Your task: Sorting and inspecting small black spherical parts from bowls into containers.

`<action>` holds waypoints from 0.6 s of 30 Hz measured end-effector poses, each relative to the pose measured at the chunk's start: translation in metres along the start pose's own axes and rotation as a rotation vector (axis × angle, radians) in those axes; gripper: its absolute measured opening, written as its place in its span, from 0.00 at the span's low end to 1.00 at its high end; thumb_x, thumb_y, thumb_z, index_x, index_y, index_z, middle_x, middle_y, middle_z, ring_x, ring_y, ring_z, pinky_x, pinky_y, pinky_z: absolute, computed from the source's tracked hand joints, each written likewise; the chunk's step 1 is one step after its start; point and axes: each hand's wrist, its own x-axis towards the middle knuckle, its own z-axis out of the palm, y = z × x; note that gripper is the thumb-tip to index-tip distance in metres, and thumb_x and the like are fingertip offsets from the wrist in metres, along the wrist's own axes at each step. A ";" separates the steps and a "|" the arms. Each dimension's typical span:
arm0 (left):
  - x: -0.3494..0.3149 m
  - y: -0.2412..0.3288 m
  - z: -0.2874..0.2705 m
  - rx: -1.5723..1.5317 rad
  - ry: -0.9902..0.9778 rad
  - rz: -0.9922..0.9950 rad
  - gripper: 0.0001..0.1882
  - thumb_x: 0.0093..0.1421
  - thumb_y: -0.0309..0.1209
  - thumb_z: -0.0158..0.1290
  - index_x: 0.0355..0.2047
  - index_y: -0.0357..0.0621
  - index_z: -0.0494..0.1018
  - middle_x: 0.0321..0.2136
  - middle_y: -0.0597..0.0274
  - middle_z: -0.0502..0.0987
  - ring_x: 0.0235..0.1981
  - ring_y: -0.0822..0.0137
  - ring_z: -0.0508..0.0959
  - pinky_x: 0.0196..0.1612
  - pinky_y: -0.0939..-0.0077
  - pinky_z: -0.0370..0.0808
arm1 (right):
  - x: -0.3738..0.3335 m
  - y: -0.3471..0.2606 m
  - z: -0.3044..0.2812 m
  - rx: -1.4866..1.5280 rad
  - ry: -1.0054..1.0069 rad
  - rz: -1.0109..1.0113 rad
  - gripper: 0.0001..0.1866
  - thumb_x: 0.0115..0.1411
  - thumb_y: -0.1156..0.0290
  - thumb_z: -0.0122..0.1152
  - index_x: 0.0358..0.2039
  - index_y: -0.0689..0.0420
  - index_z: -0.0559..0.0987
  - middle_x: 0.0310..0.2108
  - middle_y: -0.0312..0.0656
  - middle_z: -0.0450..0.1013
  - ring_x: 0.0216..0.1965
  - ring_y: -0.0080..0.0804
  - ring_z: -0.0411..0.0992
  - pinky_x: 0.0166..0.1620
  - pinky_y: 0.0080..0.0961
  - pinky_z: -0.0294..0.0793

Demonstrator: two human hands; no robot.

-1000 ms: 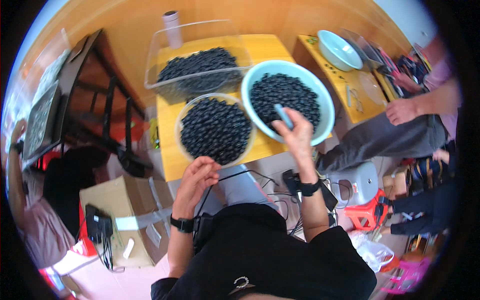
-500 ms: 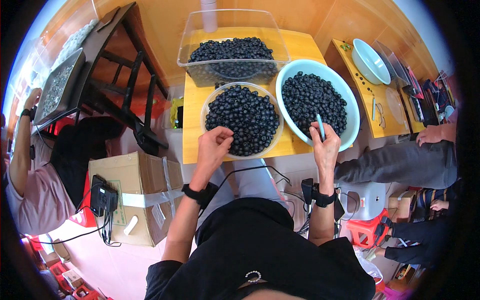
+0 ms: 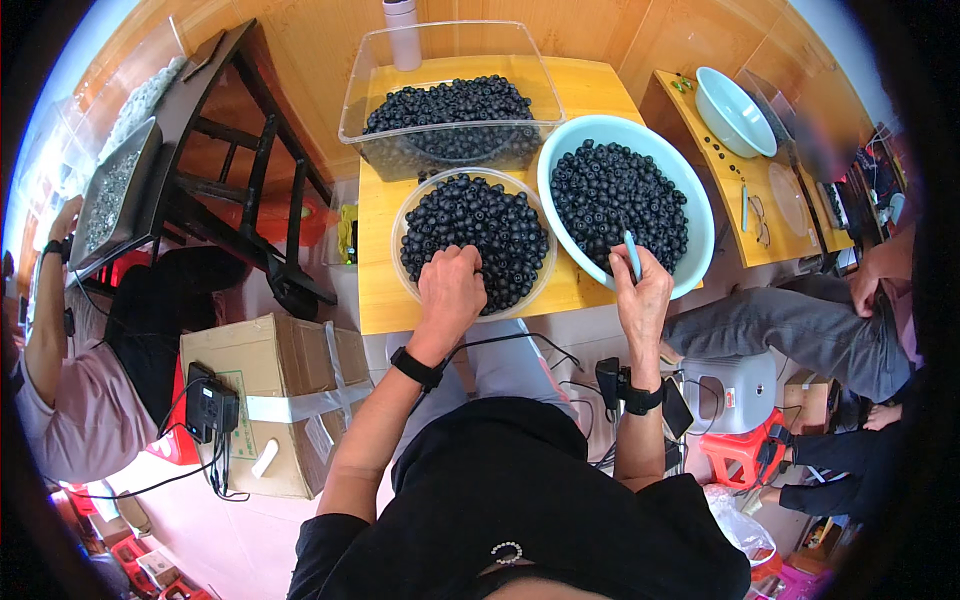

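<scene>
Dark round bead-like pieces (image 3: 470, 225) fill a round clear tub (image 3: 549, 262) at the front of the yellow table. My left hand (image 3: 452, 290) reaches over its near side, fingers curled closed with their tips down among the pieces; what they hold, if anything, is hidden. In my right hand (image 3: 645, 293) is a light-blue pen-shaped tool (image 3: 632, 252), gripped upright between thumb and fingers. That hand is at the near rim of a pale blue basin (image 3: 702, 215), which holds more of the same dark pieces (image 3: 620, 195).
Behind the tub stands a clear rectangular bin (image 3: 450, 131) of dark pieces, with a pale bottle (image 3: 403, 35) beyond. A side table (image 3: 770, 250) at right carries another blue basin (image 3: 735, 115) and glasses (image 3: 761, 222). A cardboard box (image 3: 270, 360) is at left; other people sit on both sides.
My left hand has moved right and down into the dark pieces in the tub. The right hand with the blue tool has dropped slightly toward me. The view has shifted a little.
</scene>
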 end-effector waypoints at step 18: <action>-0.005 -0.001 0.008 0.108 0.058 0.116 0.08 0.47 0.23 0.54 0.30 0.43 0.68 0.26 0.56 0.70 0.31 0.53 0.70 0.33 0.61 0.62 | 0.000 0.002 0.001 -0.003 0.016 -0.023 0.05 0.52 0.75 0.60 0.28 0.63 0.77 0.22 0.45 0.73 0.22 0.34 0.72 0.28 0.27 0.68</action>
